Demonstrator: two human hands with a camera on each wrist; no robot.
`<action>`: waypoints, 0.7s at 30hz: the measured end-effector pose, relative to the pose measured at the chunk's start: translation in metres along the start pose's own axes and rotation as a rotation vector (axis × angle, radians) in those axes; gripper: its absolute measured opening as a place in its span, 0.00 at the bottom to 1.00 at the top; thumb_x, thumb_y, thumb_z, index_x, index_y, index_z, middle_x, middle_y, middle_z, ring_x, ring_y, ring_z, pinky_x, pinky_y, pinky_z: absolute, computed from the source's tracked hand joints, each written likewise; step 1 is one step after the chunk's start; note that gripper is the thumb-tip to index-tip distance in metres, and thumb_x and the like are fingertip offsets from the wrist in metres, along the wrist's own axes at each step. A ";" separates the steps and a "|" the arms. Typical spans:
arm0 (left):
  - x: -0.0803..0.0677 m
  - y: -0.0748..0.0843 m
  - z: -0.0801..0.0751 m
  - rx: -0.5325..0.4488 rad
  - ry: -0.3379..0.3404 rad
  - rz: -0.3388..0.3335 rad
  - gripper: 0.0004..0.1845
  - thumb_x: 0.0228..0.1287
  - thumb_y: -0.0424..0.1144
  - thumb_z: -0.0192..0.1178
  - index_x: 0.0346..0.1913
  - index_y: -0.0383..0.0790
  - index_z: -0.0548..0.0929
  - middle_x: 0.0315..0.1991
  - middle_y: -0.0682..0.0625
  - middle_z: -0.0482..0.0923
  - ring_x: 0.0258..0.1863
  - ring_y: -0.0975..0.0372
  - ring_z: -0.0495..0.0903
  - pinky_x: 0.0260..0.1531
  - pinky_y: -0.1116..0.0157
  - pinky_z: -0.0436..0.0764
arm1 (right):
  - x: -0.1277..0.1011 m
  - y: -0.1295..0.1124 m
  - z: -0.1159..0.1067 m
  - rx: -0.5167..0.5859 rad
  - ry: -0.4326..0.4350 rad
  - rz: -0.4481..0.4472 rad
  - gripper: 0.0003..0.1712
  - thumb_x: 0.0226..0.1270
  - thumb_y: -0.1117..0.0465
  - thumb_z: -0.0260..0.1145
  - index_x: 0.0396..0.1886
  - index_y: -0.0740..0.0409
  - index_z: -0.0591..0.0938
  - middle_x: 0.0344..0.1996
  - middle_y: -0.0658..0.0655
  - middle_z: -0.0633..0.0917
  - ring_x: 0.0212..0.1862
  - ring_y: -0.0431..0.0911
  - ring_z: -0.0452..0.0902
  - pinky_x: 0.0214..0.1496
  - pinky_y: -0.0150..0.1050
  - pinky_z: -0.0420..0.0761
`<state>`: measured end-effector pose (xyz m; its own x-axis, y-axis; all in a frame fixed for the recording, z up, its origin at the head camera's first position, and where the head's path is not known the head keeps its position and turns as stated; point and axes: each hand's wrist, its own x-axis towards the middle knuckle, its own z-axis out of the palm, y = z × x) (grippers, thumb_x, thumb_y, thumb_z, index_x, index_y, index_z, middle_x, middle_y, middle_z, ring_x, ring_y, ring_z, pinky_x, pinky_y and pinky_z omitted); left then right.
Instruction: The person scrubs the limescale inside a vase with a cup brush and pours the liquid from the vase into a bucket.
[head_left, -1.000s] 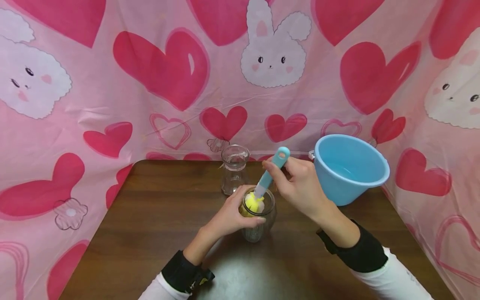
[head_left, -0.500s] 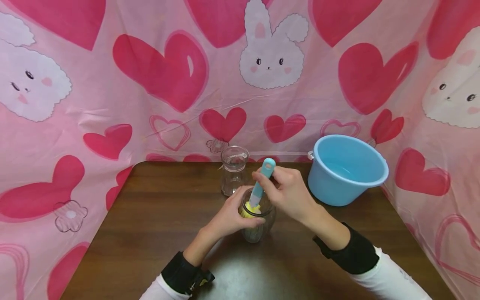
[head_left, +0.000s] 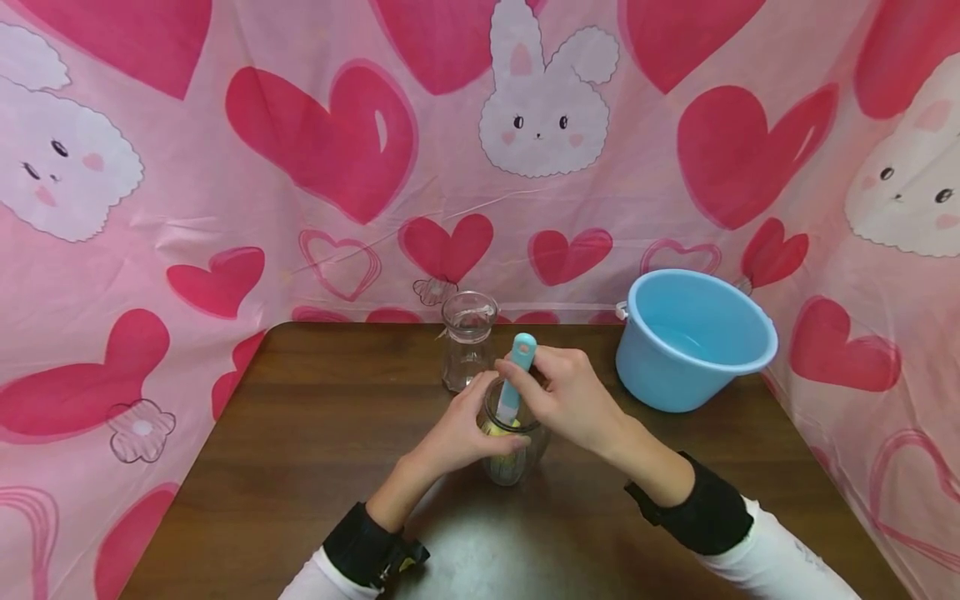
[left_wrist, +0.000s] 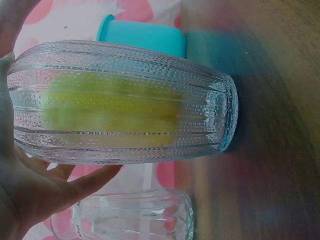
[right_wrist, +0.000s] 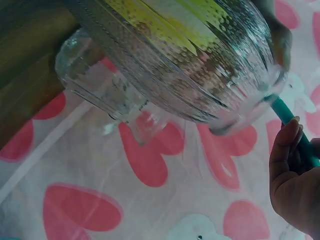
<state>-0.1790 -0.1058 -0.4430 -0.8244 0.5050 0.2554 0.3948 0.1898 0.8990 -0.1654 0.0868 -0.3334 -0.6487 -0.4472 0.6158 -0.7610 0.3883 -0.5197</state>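
Note:
My left hand (head_left: 467, 429) grips a clear glass jar (left_wrist: 125, 105) with ribbed, dotted walls around its upper part, thumb near the rim. My right hand (head_left: 566, 396) pinches the blue handle (head_left: 519, 357) of a bottle brush just above the jar's mouth. The brush's yellow sponge head (left_wrist: 115, 107) is inside the jar, showing through the glass in both wrist views. In the right wrist view, the fingers of the right hand (right_wrist: 295, 175) curl round the handle outside the rim.
A second glass jar (head_left: 468, 333), narrow-necked with string round it, stands just behind the gripped one. A light blue bucket (head_left: 686, 383) stands at the back right of the brown wooden table (head_left: 300, 433). Pink heart-and-rabbit cloth (head_left: 337, 150) hangs behind and along both sides.
My right hand has moved down and to the left, pushing the brush deeper, so its yellow head sits lower in the jar. The left hand and jar have stayed in place.

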 end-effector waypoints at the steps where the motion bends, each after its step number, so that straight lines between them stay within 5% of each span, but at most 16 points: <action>1: 0.000 0.000 0.000 0.000 0.001 0.003 0.43 0.55 0.48 0.78 0.73 0.54 0.69 0.61 0.53 0.73 0.58 0.59 0.76 0.58 0.55 0.79 | 0.002 -0.001 -0.002 -0.002 0.006 -0.002 0.07 0.65 0.71 0.73 0.38 0.57 0.86 0.20 0.46 0.78 0.21 0.36 0.67 0.20 0.31 0.70; 7: 0.000 -0.001 0.000 0.003 0.005 -0.004 0.42 0.53 0.50 0.79 0.70 0.53 0.70 0.59 0.54 0.74 0.56 0.60 0.77 0.56 0.57 0.81 | 0.013 -0.010 -0.020 0.028 0.070 0.009 0.05 0.67 0.69 0.71 0.40 0.57 0.88 0.21 0.45 0.81 0.21 0.38 0.71 0.22 0.34 0.73; 17: 0.000 -0.001 -0.001 0.005 -0.006 -0.009 0.44 0.55 0.49 0.78 0.74 0.56 0.67 0.63 0.55 0.72 0.60 0.60 0.75 0.62 0.52 0.78 | 0.007 -0.007 -0.006 0.048 -0.102 0.151 0.06 0.73 0.62 0.68 0.36 0.58 0.88 0.15 0.41 0.71 0.19 0.37 0.67 0.21 0.34 0.70; 21: 0.001 -0.001 -0.001 0.017 -0.003 -0.004 0.43 0.54 0.48 0.78 0.73 0.54 0.69 0.62 0.56 0.73 0.60 0.60 0.75 0.62 0.53 0.77 | 0.010 -0.011 -0.013 0.030 -0.071 0.147 0.05 0.73 0.62 0.69 0.37 0.56 0.88 0.17 0.41 0.76 0.21 0.37 0.69 0.22 0.35 0.72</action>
<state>-0.1804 -0.1063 -0.4438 -0.8249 0.5069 0.2502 0.3980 0.2063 0.8939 -0.1632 0.0882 -0.3133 -0.7509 -0.4440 0.4889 -0.6572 0.4296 -0.6193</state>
